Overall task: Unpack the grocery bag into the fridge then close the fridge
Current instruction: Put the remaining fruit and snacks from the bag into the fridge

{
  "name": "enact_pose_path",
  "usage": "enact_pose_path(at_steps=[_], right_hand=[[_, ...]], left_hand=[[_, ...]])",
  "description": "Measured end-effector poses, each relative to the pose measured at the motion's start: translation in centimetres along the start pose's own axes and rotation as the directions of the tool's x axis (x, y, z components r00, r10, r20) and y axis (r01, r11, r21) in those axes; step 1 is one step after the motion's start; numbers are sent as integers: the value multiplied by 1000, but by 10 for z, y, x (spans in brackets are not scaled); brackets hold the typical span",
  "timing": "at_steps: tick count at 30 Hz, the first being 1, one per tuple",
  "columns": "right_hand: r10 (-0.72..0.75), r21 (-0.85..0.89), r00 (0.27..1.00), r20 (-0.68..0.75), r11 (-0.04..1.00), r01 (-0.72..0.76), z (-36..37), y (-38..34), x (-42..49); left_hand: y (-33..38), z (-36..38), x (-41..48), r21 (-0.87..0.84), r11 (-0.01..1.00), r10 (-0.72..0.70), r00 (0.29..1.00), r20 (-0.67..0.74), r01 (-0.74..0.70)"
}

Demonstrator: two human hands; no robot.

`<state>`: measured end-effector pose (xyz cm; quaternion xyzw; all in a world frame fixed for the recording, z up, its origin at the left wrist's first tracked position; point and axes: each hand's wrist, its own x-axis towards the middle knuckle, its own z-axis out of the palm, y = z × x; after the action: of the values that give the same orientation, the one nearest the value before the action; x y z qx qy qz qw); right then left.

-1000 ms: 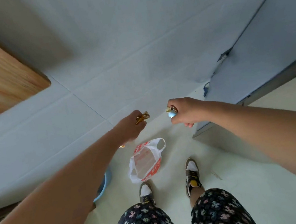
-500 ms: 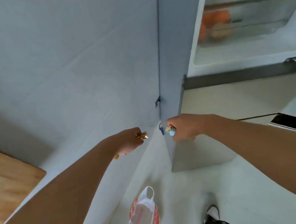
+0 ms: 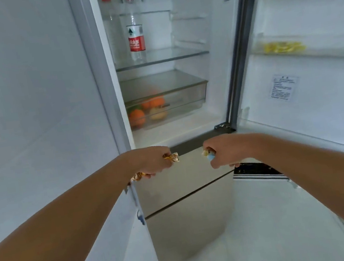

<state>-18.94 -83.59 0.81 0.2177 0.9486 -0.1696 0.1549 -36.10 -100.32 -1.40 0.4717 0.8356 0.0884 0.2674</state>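
Grip check: left hand [image 3: 152,162] clenches gold-wrapped sweets [image 3: 171,157], right hand [image 3: 225,153] a blue-wrapped sweet [image 3: 210,157]; likely light, crinkly, so hold bodies, not twists.

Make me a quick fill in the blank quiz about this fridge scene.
The left hand holds a sweet in a ____ wrapper.
The labelled bottle on the glass shelf has a ____ cap.
The oranges lie in the clear ____.
The fridge door stands ____.
Missing: gold; red; drawer; open.

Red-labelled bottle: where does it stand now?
Head view, top: the bottle stands on the glass shelf, right of a second bottle, above the fruit drawer.
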Motion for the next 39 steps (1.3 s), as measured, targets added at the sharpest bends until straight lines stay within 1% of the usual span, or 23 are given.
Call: enact_pose_path(at_steps=[6,11,15,18,22,27,31,36,39], right_hand=[[79,3,995,-60,997,-79,-71,71,-54],[135,33,982,-132,991,-131,-119,110,-88],[180,91,965,-190,982,-166,-155,131,-104],[218,130,946,-240,973,-192,-181,139,-111],[266,124,921,-283,963,-240,-212,147,-109],[325,155,867,-377,945,-287,-247,157,-105],[374,130,806,-460,926,-355,-262,172,-98],[438,143,750,-496,893,-426,-267,193,-87],[471,150,715,-517,872,-466,-267,206,-85]], left_hand=[[104,-32,37,43,993,110,993,-50,-108],[175,-66,54,81,976,205,977,-65,-200],[222,-102,61,123,959,266,961,-76,-255],[249,-133,68,185,932,336,935,-112,-312],[274,-169,92,155,901,425,897,-124,-405],[303,-198,124,232,825,556,813,-171,-515],[323,-211,153,330,712,689,708,-158,-619],[351,-214,189,446,566,794,603,-70,-693],[365,-209,211,470,517,812,584,-4,-715]])
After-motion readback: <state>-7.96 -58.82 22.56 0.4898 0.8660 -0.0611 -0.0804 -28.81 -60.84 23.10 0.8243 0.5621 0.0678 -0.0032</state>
